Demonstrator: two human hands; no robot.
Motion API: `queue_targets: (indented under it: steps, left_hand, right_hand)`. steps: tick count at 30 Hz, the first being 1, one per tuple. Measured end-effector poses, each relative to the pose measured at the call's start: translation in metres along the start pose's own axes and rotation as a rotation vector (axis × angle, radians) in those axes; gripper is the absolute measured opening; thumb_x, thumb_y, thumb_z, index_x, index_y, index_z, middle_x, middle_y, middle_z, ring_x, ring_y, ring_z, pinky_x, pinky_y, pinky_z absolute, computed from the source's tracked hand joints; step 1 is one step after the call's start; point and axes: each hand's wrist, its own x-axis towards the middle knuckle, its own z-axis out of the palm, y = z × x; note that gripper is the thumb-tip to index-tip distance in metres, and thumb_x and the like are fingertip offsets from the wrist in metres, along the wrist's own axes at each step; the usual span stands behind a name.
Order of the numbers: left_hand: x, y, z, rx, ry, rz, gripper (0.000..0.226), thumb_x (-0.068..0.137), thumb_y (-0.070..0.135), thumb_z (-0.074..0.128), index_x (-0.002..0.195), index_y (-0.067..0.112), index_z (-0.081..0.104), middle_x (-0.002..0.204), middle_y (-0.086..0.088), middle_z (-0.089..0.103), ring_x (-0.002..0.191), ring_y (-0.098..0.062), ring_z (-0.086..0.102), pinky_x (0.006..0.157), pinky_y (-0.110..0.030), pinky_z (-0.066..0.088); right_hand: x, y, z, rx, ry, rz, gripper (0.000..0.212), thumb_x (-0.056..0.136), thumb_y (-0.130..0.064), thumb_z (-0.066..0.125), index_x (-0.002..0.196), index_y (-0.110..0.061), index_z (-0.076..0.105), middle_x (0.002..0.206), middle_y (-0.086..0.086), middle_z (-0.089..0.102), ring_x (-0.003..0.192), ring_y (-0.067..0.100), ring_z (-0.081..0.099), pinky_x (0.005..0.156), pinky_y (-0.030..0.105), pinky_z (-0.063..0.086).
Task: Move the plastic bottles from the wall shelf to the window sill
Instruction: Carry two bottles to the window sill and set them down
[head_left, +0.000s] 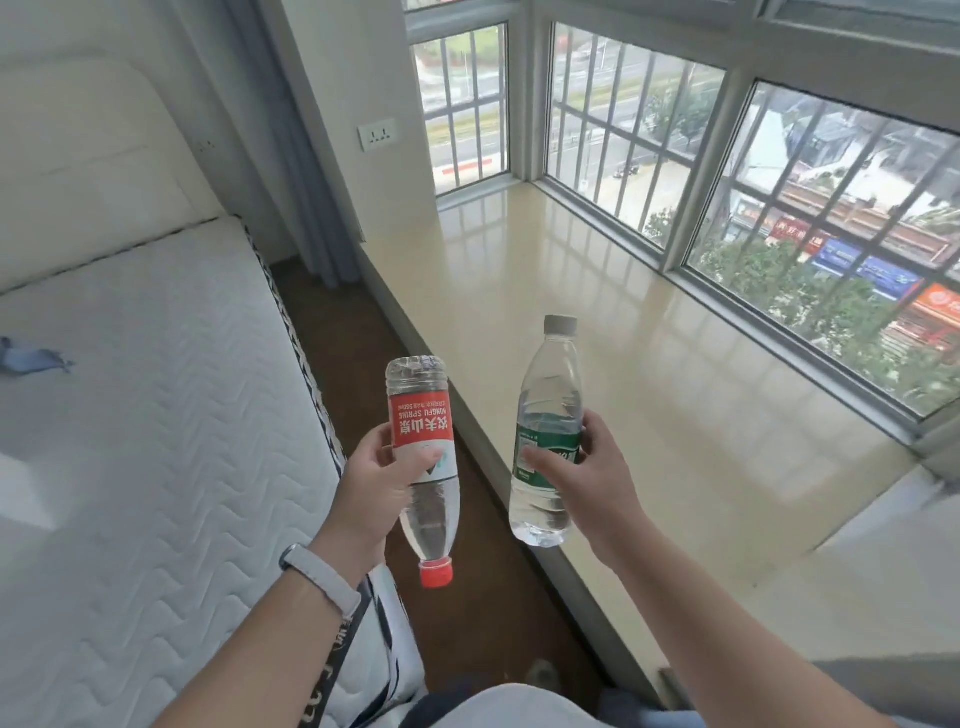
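Behind left hand (371, 483), red-capped bottle (422, 415); behind right hand (589, 473), grey-capped bottle (551, 384)

Red-label bottle (418, 422): label upside down, reading "NONGFU SPRING" over four large white Chinese characters (农夫山泉); the smaller line is unclear. Green-label bottle (549, 434), just right of it: print too small to read. Shop signs (841, 259), far beyond to its right: illegible.
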Motion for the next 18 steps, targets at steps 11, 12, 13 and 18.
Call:
queue_targets:
  steps: [11,12,13,18]
  left_hand:
    - [0.071,0.011,-0.018,-0.035,0.117,-0.021,0.032,0.086,0.027,0.078,0.114,0.031,0.063,0.106,0.000,0.072,0.106,-0.026,0.069,0.095,-0.048,0.054]
    - [0.082,0.012,-0.021,-0.039,0.124,-0.028,0.033,0.085,0.027,0.078,0.115,0.030,0.063,0.106,0.000,0.073,0.105,-0.027,0.069,0.096,-0.049,0.054]
    - [0.093,0.013,-0.024,-0.046,0.119,-0.030,0.035,0.084,0.027,0.079,0.115,0.029,0.064,0.107,0.000,0.073,0.105,-0.027,0.069,0.096,-0.051,0.054]
    - [0.154,0.029,-0.040,-0.058,0.087,-0.019,0.033,0.085,0.024,0.078,0.115,0.028,0.064,0.106,-0.001,0.073,0.103,-0.025,0.069,0.095,-0.048,0.054]
  right_hand:
    - [0.077,-0.011,0.026,0.000,-0.038,0.037,0.043,0.080,-0.007,0.080,0.110,-0.029,0.059,0.096,-0.003,0.071,0.074,0.006,0.072,0.058,0.018,0.054]
    - [0.085,-0.011,0.030,-0.007,-0.036,0.044,0.043,0.079,-0.007,0.080,0.109,-0.030,0.059,0.095,-0.003,0.072,0.074,0.007,0.072,0.059,0.020,0.055]
    - [0.094,-0.011,0.033,-0.020,-0.034,0.052,0.043,0.079,-0.008,0.080,0.109,-0.030,0.059,0.095,-0.004,0.072,0.075,0.008,0.072,0.060,0.021,0.055]
    - [0.155,-0.020,0.061,-0.069,-0.011,0.068,0.044,0.079,-0.008,0.080,0.110,-0.031,0.059,0.100,0.000,0.071,0.076,0.010,0.073,0.064,0.028,0.057]
